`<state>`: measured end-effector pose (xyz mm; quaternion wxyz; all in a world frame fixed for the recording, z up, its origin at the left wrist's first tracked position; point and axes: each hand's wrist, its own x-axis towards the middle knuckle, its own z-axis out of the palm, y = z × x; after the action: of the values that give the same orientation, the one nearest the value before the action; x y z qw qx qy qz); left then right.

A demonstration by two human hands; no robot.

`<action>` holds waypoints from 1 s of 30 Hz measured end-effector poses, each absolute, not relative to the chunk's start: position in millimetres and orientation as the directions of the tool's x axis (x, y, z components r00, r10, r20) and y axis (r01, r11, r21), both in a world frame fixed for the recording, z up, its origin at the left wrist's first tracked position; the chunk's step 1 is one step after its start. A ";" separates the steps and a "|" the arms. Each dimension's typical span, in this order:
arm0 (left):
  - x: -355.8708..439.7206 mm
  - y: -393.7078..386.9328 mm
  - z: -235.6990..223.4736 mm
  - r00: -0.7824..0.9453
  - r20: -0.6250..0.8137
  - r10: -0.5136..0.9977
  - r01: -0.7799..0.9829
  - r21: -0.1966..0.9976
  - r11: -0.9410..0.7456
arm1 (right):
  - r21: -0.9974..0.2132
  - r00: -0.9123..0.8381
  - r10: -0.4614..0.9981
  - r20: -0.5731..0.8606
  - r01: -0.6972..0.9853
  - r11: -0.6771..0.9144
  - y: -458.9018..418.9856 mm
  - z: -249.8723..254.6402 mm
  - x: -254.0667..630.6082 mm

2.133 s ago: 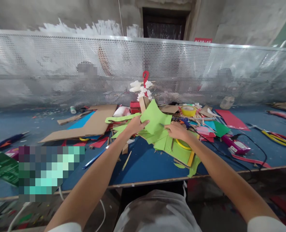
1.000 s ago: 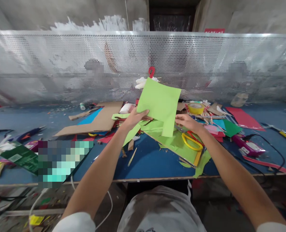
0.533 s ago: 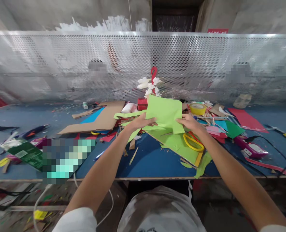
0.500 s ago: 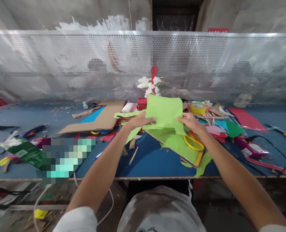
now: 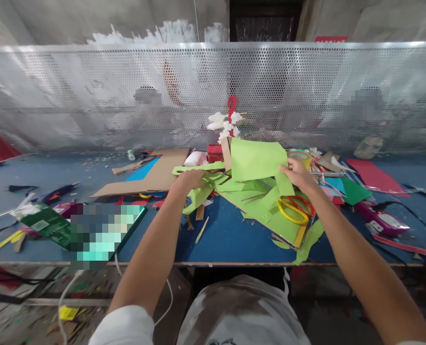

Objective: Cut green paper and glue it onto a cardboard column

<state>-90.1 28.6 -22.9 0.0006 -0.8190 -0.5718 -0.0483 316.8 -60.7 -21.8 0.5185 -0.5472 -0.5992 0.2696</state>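
Observation:
My right hand (image 5: 295, 172) pinches the right edge of a light green paper sheet (image 5: 256, 160) and holds it tilted up above a pile of green paper scraps (image 5: 256, 201) on the blue table (image 5: 227, 239). My left hand (image 5: 189, 178) is off the sheet. It rests knuckles up on the left side of the pile, its fingers curled onto a green strip (image 5: 198, 194). Scissors with yellow and red handles (image 5: 295, 209) lie on the scraps just below my right hand.
A large cardboard piece (image 5: 151, 177) lies left of the pile. A red and white paper model (image 5: 227, 125) stands behind it, before a perforated metal screen (image 5: 90, 96). A pink glue gun (image 5: 373, 216) with a black cord lies to the right. A green pack (image 5: 43, 223) lies to the left.
My left hand has let go of the green sheet and dropped onto the scrap pile. My right hand has carried the sheet slightly to the right, holding it alone.

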 end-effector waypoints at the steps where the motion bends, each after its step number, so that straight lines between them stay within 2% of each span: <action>1: -90.7 26.6 -22.0 0.343 0.080 0.936 0.936 0.053 -0.348 | -0.892 0.136 0.932 0.337 0.363 0.270 -61.8 -20.6 315.3; 6: -93.9 9.6 -6.4 0.289 0.100 0.952 0.957 -0.053 -0.285 | -0.902 0.181 0.894 0.409 0.229 0.366 -63.2 -15.7 309.4; 9: -94.1 -1.7 8.3 0.245 0.166 0.955 0.969 -0.068 -0.237 | -0.887 0.239 0.854 0.462 0.137 0.442 -61.0 -15.3 308.6; 14: -92.3 -10.3 20.2 0.232 0.196 0.953 0.971 -0.109 -0.214 | -0.870 0.320 0.810 0.492 0.140 0.474 -57.8 -17.4 308.6; 17: -81.5 -9.6 15.7 0.370 0.212 0.904 0.928 -0.053 -0.368 | -0.861 0.350 0.788 0.507 0.164 0.482 -56.3 -20.7 307.6; 19: -68.3 -9.0 9.6 0.482 0.192 0.855 0.865 0.049 -0.499 | -0.857 0.356 0.780 0.515 0.189 0.480 -55.0 -23.5 306.8; 21: -53.8 -8.9 2.2 0.583 0.113 0.805 0.787 0.168 -0.594 | -0.845 0.342 0.773 0.534 0.224 0.485 -53.3 -26.6 306.3; 26: -37.8 -3.5 -13.0 0.650 0.035 0.759 0.752 0.113 -0.649 | -0.807 0.283 0.758 0.587 0.280 0.520 -46.0 -34.9 307.9; 30: -46.1 7.9 -13.8 0.708 0.098 0.699 0.674 0.200 -0.711 | -0.796 0.248 0.763 0.596 0.303 0.523 -41.2 -40.8 308.5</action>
<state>-46.1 7.9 -13.8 -0.0747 -0.9212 -0.3726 -0.0835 308.5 -41.2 -40.8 0.6462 -0.4545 -0.5866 0.1781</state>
